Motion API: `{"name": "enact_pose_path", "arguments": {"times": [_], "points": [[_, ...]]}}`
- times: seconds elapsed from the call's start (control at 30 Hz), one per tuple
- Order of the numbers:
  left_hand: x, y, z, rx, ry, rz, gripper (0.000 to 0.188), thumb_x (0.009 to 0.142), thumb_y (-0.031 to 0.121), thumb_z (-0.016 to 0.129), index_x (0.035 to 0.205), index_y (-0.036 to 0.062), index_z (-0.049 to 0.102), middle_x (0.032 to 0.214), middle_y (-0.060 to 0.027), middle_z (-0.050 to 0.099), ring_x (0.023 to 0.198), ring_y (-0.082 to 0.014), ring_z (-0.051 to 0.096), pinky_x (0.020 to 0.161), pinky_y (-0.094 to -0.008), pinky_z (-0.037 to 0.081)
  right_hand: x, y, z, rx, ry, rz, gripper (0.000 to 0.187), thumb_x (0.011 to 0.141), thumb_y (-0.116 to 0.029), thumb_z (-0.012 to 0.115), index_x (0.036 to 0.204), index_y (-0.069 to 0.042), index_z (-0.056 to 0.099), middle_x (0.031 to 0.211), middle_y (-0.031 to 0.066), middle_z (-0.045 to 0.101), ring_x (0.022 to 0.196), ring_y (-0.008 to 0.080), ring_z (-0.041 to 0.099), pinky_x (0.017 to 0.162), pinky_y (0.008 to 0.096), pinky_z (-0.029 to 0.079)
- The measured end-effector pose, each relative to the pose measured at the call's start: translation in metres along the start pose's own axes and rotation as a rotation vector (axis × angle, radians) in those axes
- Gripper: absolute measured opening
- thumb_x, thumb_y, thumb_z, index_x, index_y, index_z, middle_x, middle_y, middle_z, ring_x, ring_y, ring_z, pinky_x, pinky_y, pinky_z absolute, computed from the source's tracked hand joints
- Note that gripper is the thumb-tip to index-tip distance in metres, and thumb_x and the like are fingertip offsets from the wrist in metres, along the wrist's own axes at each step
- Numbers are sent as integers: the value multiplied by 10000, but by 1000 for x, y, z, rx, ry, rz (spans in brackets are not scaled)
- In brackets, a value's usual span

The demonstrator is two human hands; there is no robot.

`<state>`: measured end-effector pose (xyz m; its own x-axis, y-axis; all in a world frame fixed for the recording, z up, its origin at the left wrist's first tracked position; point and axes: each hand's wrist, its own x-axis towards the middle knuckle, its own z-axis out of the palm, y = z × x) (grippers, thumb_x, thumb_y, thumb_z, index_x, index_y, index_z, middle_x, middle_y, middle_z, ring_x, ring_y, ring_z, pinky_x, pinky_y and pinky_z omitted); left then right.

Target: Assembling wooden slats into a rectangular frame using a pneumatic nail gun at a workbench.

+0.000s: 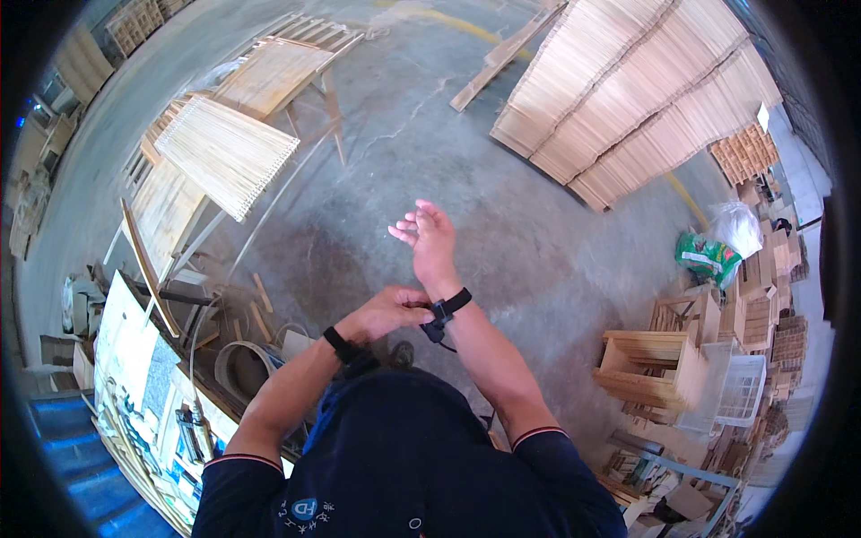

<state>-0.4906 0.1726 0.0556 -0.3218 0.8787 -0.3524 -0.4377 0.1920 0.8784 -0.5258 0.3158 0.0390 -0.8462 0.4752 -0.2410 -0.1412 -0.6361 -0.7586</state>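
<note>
My left hand [386,314] reaches across in front of my body and pinches a small black device [439,312] strapped to my right wrist. Its thumb and fingers press against the side of that device. A short dark cable hangs from the device. My right hand [430,240] is raised beyond it, holding nothing, with loosely bent fingers apart. Around my left wrist sits another black strap [339,344], partly hidden by the arm.
At the left, a wooden table [175,211] carries a stack of thin slats [224,154]. A workbench with tools [143,377] and a round bucket [244,366] stand nearer. Large bundles of wooden strips [628,90] lie far right. Wooden boxes [647,368] and a white plastic crate [743,390] are at right.
</note>
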Motion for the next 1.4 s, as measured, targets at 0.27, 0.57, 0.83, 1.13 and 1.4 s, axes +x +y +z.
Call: {"name": "enact_pose_path", "arguments": {"times": [0.27,0.57,0.83,1.13,1.4], "points": [[2,4,-3,-134,55,-30,259,948,111,710,1172,-18,702,1049,-33,725,919,-99,654,839,-287,542,-1,-16,10,-1115,-284,-855,197,969,-53,580,1161,-22,605,919,153,647,794,335,661,705,398,562],[10,-3,4,-9,156,-4,247,933,94,728,1163,7,722,981,-14,728,873,-82,636,781,-255,519,16,-3,-6,-1366,-385,-1050,191,933,-72,614,1116,-42,658,901,134,672,788,335,662,697,434,542],[16,-15,-3,-134,119,-33,308,940,117,727,1222,0,690,1120,-48,720,1004,-117,648,893,-289,522,21,10,-6,-1028,-203,-492,196,973,-92,572,1133,-20,658,964,200,704,855,366,689,761,418,551],[-18,-26,-87,-42,330,-36,515,974,222,697,1402,-5,525,1254,-76,676,1131,-198,632,999,-341,495,30,23,-33,-1014,-249,-342,219,1027,-171,558,1159,-30,660,853,131,679,751,206,667,692,353,533],[-159,-131,-150,-240,823,-388,516,930,251,711,1337,-36,574,1092,-148,717,935,-226,696,808,-345,561,2,55,-220,-1834,-753,86,235,963,-213,581,1043,4,617,1035,264,674,960,451,647,824,542,513]]}}
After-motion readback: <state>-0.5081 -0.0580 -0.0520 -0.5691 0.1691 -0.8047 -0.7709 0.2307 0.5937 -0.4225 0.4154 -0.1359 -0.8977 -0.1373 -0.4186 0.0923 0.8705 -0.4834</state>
